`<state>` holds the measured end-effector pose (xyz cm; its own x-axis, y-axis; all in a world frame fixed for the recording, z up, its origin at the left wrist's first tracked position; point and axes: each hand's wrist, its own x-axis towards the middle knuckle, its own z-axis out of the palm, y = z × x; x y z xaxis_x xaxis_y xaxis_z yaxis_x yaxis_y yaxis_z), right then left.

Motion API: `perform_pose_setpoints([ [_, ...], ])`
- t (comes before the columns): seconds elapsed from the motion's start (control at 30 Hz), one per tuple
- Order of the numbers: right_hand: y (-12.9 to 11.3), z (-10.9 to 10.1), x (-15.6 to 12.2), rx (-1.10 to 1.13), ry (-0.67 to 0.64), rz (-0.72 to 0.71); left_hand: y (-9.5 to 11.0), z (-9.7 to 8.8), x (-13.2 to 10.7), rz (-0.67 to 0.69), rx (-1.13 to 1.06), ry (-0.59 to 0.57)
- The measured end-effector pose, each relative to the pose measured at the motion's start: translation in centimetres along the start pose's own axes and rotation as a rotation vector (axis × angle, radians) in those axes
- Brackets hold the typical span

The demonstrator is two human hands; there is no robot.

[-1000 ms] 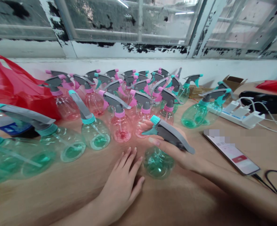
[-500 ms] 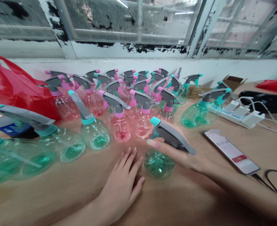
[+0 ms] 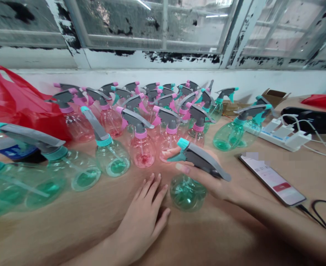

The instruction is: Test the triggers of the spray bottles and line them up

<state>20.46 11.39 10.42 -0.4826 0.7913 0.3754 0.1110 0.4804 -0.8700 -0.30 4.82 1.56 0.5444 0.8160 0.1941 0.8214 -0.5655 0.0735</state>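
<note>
My right hand point(image 3: 207, 175) is wrapped round the neck of a green spray bottle point(image 3: 187, 194), under its grey head. The bottle stands upright on the table, its teal nozzle and trigger pointing left. Part of my fingers is hidden behind the head. Palm down on the wood to the left of it lies my left hand point(image 3: 146, 210), fingers stretched out and holding nothing. Just beyond the fingertips stand a pink spray bottle point(image 3: 143, 149) and another pink spray bottle point(image 3: 168, 142). A green spray bottle point(image 3: 111, 159) with a teal collar is further left.
Several pink and green spray bottles crowd the table's back by the wall. More green bottles point(image 3: 76, 168) stand at the left, near a red plastic bag point(image 3: 27, 99). On the right lie a phone point(image 3: 273, 179) with its cable and a white power strip point(image 3: 279, 135). A cardboard box point(image 3: 275, 98) sits behind.
The trigger of the held spray bottle now stands further out to the left, and my right fingers have shifted left with it. My left hand has stayed in place.
</note>
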Motion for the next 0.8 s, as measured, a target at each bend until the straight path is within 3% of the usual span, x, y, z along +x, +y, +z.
perform_pose_setpoints([
  [0.8, 0.79, 0.08, -0.23, -0.016, 0.023, -0.008, 0.05, -0.02, 0.01, -0.014, 0.002, -0.01],
])
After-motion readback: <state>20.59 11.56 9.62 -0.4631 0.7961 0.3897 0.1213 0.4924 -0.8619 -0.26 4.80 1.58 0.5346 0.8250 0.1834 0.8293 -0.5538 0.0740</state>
